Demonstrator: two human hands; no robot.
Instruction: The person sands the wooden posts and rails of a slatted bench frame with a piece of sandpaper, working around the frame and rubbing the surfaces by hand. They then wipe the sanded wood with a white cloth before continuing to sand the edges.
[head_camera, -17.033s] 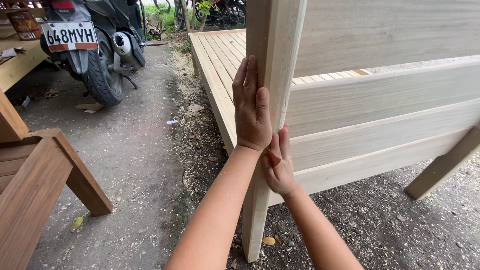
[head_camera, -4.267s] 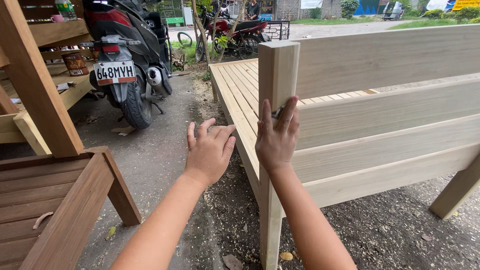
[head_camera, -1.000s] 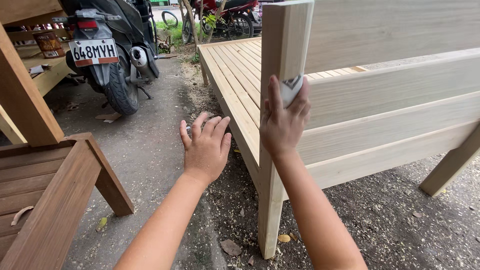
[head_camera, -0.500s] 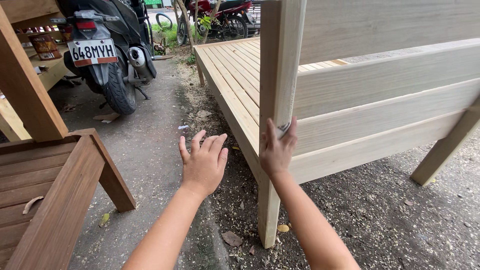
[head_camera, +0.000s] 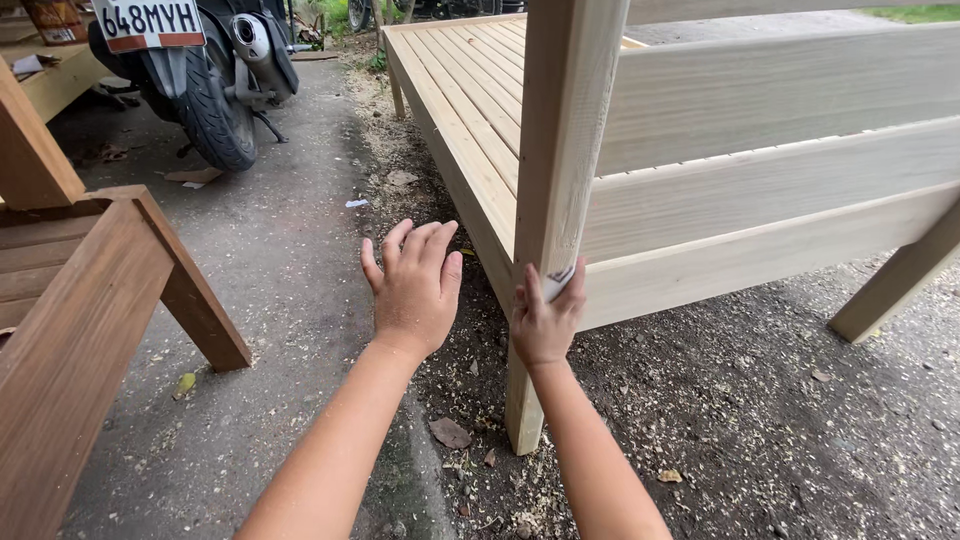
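Note:
A pale unfinished wooden bench (head_camera: 760, 110) stands on the ground, its corner post (head_camera: 560, 170) upright in the middle of the view. My right hand (head_camera: 545, 320) presses a small piece of sandpaper (head_camera: 560, 275) against the lower part of that post, just above the bottom rail. My left hand (head_camera: 415, 290) hovers with fingers spread, holding nothing, to the left of the post and beside the slatted seat (head_camera: 470, 90).
A dark brown wooden bench (head_camera: 90, 300) stands at the left. A parked scooter (head_camera: 215, 70) is at the back left on the concrete. Gravel, sawdust and dry leaves lie around the post's foot (head_camera: 525, 435). The pale bench's slanted rear leg (head_camera: 890, 280) is at the right.
My right hand has slid down the post with the sandpaper, from near the upper rail to just above the bottom rail. My left hand stayed hovering beside it.

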